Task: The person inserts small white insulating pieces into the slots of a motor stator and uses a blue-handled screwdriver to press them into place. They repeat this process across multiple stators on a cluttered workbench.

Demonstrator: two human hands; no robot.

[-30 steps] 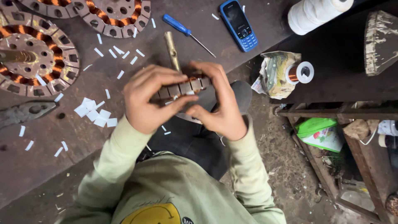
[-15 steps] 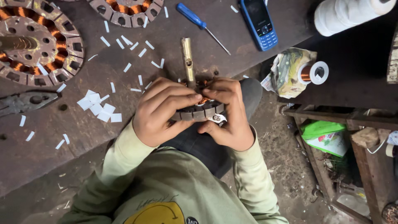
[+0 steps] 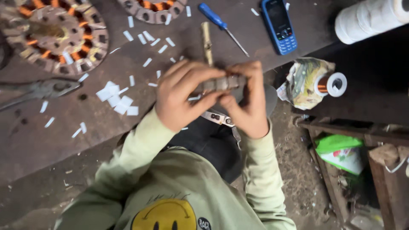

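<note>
Centrally, both hands grip one metal part above the bench edge.
Part: stator [image 3: 221, 83], a grey, ribbed metal piece, blurred; only its rim shows between the fingers.
Axis: its visible long side runs left to right, roughly level, ends toward each hand.
Left hand [image 3: 184, 96]: closed over the stator's left half, fingers wrapped across the top.
Right hand [image 3: 249, 102]: closed on the right end, thumb beneath, fingers on top.
Position: over the lap, just off the bench [image 3: 51, 127], in front of a brass rod [image 3: 207, 40].
Surroundings: screwdriver [image 3: 221, 25], phone [image 3: 279, 25], paper slips [image 3: 117, 100], wound stators [image 3: 55, 36], pliers [image 3: 40, 90], wire spool [image 3: 331, 84].
</note>
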